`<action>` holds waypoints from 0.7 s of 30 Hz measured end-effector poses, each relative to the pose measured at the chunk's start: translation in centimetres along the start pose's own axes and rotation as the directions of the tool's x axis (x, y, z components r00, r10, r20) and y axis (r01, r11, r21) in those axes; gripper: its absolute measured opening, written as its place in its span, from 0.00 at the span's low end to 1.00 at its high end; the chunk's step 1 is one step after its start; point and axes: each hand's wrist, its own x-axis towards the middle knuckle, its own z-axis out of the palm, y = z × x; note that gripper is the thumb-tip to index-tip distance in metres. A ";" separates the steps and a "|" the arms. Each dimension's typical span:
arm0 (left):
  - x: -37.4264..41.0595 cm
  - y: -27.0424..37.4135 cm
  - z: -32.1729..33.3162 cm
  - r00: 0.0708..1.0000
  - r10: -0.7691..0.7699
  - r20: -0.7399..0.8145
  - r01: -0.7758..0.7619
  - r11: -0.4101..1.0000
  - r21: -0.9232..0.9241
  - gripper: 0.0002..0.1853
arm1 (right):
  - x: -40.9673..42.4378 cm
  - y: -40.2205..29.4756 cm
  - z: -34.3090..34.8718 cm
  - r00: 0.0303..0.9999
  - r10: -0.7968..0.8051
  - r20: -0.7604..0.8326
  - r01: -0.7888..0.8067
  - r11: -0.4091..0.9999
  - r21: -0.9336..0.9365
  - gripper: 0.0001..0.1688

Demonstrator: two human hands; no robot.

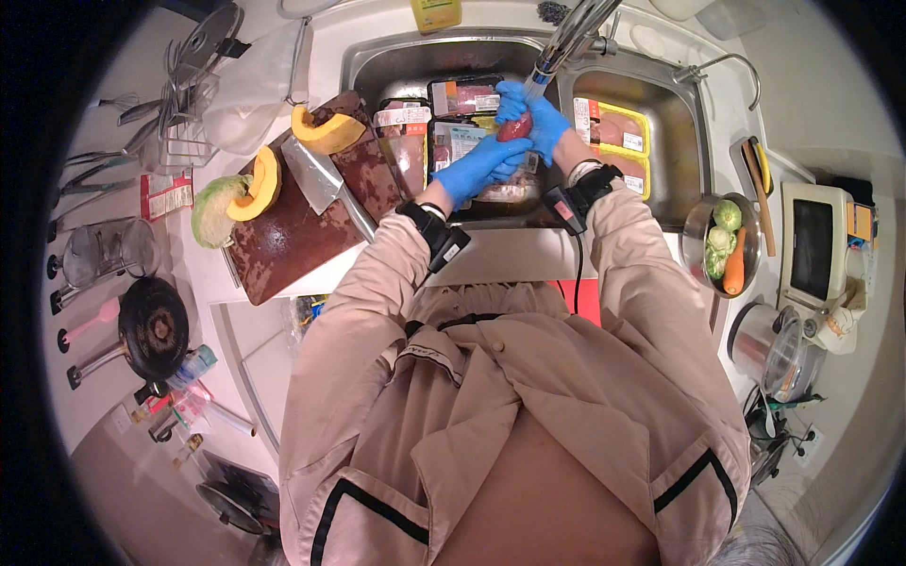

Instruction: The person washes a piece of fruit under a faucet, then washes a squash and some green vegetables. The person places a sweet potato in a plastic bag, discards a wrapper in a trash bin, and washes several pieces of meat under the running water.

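Both my hands wear blue gloves and meet over the left basin of a steel double sink [453, 42]. Between them is a red, rounded piece of food [515, 128], partly covered by fingers. My left hand [481, 168] grips its lower side, while my right hand [546, 127] wraps its upper and right side. Directly above, the faucet spout [548, 60] reaches down to the right hand's fingers. Film-wrapped trays of raw meat lie below in the basin, including a black tray [463, 95] and a pale-meat tray [408, 152]; my hands hide some of them.
Left of the sink, a cleaver [315, 173] and pumpkin wedges [329, 131] lie on a brown cutting board [283, 244], beside a cut cabbage [216, 212]. Yellow meat trays [616, 131] occupy the right basin. A steel bowl [690, 244] holds a carrot [736, 262] and green vegetables.
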 end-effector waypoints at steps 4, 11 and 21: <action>1.8 -0.1 -0.7 0.952 0.085 -0.293 0.027 0.934 0.356 0.15 | 3.2 1.7 -3.4 0.942 -0.223 -0.252 0.191 0.971 -0.145 0.07; 3.3 -0.2 -0.5 0.707 0.534 -0.464 0.353 0.301 0.886 0.21 | 6.5 4.2 -7.2 0.512 -0.614 -0.601 0.268 0.778 -0.568 0.06; -0.6 -1.3 0.6 0.994 -0.033 -0.105 0.036 0.999 0.024 0.05 | -1.4 0.8 0.6 0.978 0.132 -0.161 -0.146 0.986 -0.078 0.06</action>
